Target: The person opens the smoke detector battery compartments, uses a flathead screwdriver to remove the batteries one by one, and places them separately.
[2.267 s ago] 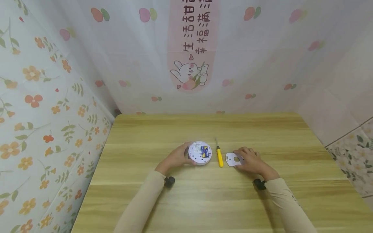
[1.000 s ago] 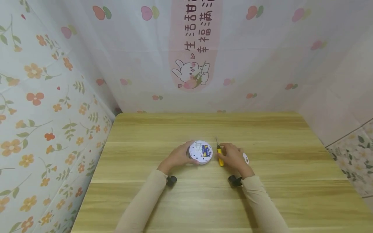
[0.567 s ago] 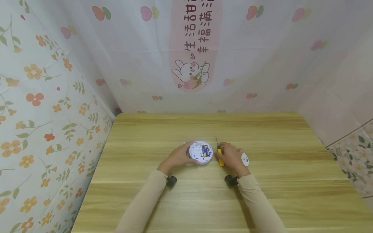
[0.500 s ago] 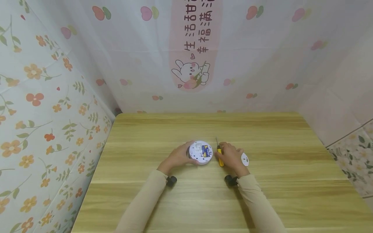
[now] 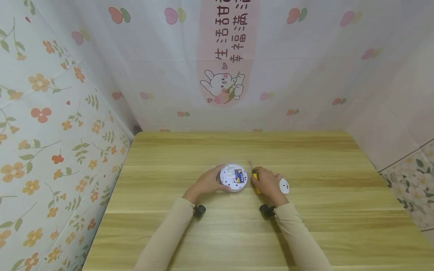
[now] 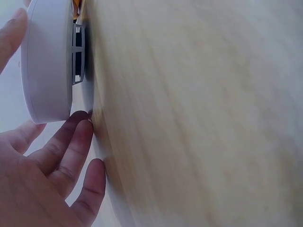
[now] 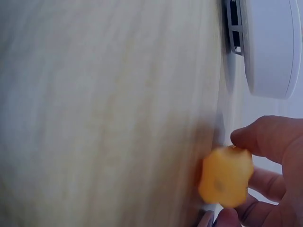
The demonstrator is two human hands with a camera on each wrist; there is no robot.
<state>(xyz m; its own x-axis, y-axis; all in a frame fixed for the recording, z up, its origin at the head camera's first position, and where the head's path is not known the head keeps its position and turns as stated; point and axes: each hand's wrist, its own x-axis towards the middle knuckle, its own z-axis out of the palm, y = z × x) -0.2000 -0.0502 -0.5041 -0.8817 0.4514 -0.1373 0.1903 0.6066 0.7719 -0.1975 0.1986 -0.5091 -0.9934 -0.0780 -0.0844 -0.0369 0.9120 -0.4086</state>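
A round white smoke detector (image 5: 229, 181) lies on the table with its battery side up, showing a label and blue-and-yellow batteries (image 5: 241, 175). My left hand (image 5: 205, 183) holds it by the left edge, thumb on the near side and fingers on the far side. In the left wrist view its grille (image 6: 79, 54) faces the tabletop. Just right of it, my right hand (image 5: 268, 182) pinches the yellow handle of a screwdriver (image 5: 255, 176), whose thin shaft points away from me. The handle's butt end (image 7: 226, 178) shows blurred in the right wrist view.
A white mounting plate (image 5: 284, 186) lies right of my right hand, partly covered by it. Under everything is a wood-grain table (image 5: 223, 233). A printed curtain (image 5: 162, 75) hangs behind its back edge, and a floral curtain (image 5: 51, 150) hangs on the left.
My right hand has left the white plate, moved left to the screwdriver and taken hold of it. Its tip has swung slightly left. My left hand stays on the smoke detector.
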